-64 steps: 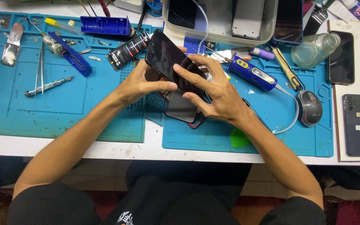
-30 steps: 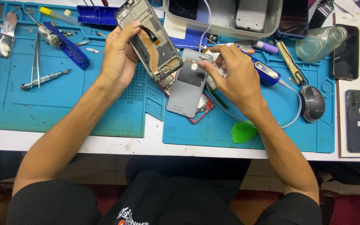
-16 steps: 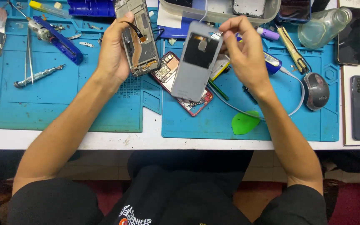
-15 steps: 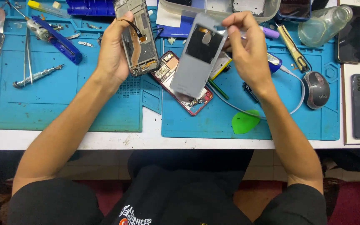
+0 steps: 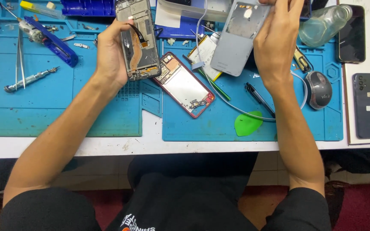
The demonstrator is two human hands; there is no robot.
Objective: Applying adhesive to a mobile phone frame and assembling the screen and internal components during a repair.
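From the head camera, the left hand [image 5: 112, 53] is wrapped around an opened phone frame [image 5: 138, 40], thumb on one long edge and fingers curled behind the other, so the exposed inner side faces up. It is held in the air just left of the red phone body [image 5: 184, 85] that lies open on the blue mat [image 5: 219, 124]. The frame looks light but fragile: bare boards and a dark flex cable show across its middle, so the safe hold is by the rigid side rails, as now, never on the cable.

The right hand [image 5: 279, 40] pinches the top edge of a grey back cover [image 5: 241, 36], fingers closed on it, the panel hanging down and tilted above and to the right of the red phone body. Such a thin cover will likely be light, a little flexible and smooth, easy to bend or let slip; edges are the place to grip it.

Right of the red phone body lie a green pick [image 5: 248, 124], black tweezers [image 5: 260, 99] and a white cable [image 5: 236, 109] that loops across the mat and could snag anything set down. Further right sit a mouse [image 5: 318, 90], a clear bottle [image 5: 322, 26] and a dark phone [image 5: 368, 105]. Far left of it, on the other mat, a screwdriver [image 5: 31, 79] and a blue tool [image 5: 50, 40] rest on the desk [image 5: 150, 145].
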